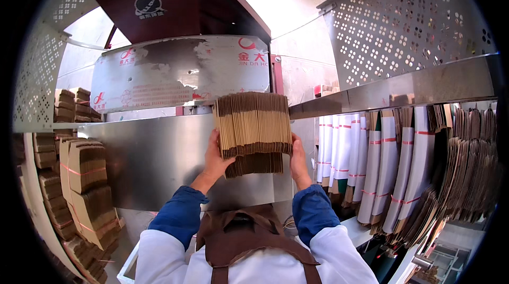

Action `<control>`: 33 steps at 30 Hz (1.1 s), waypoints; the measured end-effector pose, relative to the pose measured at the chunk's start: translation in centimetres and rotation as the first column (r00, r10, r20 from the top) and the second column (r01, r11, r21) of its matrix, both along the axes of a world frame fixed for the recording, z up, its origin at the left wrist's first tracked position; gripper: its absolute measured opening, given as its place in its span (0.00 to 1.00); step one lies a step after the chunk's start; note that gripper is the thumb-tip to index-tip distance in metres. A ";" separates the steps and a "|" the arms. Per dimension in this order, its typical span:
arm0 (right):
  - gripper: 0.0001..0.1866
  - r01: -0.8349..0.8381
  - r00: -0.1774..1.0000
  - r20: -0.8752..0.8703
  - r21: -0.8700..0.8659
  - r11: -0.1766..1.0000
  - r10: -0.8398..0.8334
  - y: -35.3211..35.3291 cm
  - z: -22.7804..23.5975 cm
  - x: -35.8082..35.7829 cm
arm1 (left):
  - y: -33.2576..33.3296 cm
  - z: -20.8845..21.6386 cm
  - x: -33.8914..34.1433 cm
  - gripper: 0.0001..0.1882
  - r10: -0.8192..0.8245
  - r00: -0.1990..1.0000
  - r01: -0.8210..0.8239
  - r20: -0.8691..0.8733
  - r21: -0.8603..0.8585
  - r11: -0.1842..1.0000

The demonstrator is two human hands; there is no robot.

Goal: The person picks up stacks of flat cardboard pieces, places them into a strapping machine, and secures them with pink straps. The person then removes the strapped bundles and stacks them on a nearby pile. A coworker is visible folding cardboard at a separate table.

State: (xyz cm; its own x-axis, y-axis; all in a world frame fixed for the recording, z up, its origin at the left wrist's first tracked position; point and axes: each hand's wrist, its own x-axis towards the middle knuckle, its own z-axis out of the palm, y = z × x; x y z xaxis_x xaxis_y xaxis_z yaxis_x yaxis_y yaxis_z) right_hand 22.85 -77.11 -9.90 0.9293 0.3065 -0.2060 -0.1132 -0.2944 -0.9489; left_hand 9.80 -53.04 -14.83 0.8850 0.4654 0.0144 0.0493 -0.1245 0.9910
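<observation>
Between my two hands is a thick stack of folded brown cardboard pieces [253, 125], standing on edge side by side. My left hand [216, 159] presses on the stack's left side, thumb toward its lower front edge. Against its right side lies my right hand [298, 159], with its fingers partly hidden behind the cardboard. A lower tier of the same cardboard shows below the front edge. The stack is over a smooth metal work surface [154, 151]; whether it rests there or is lifted I cannot tell.
Beyond the work surface stands a dark red machine [154, 3] with a scuffed metal panel [175, 72]. Strapped cardboard bundles [87, 170] are piled at left. White bundles with red straps [374, 167] and brown cardboard rows [469, 162] fill the right. Perforated metal panels [392, 29] rise at both sides.
</observation>
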 end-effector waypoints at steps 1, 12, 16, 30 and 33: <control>0.29 0.017 0.999 0.039 0.026 1.000 -0.018 -0.7 -1.5 -0.8 | 0.1 0.0 -0.2 0.52 0.009 1.000 -0.008 -0.019 0.053 0.999; 0.16 0.035 0.977 0.202 -0.467 0.884 0.067 1.8 -3.5 -5.9 | 0.3 0.9 -0.1 0.52 0.073 0.991 -0.035 -0.109 0.317 0.948; 0.14 0.010 0.982 0.173 -0.452 0.892 0.077 2.7 -4.3 -4.2 | 1.3 0.6 1.4 0.51 0.080 0.991 -0.045 -0.109 0.293 0.955; 0.12 0.029 0.949 0.298 -0.412 0.911 0.105 6.0 -3.5 0.9 | 3.1 1.2 5.9 0.47 0.156 0.978 -0.152 -0.138 0.039 0.988; 0.12 0.014 0.959 0.262 -0.426 0.905 0.108 6.3 -2.8 1.2 | 3.0 1.0 6.4 0.45 0.168 0.983 -0.165 -0.073 0.040 0.985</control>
State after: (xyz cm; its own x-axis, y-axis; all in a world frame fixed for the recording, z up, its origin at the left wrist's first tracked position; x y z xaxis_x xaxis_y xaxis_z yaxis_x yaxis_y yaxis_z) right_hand 24.04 -70.86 -12.73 0.9539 0.2929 -0.0650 0.1562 -0.6698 -0.7260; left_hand 16.16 -50.02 -13.87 0.7944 0.6066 -0.0317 0.1469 -0.1413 0.9790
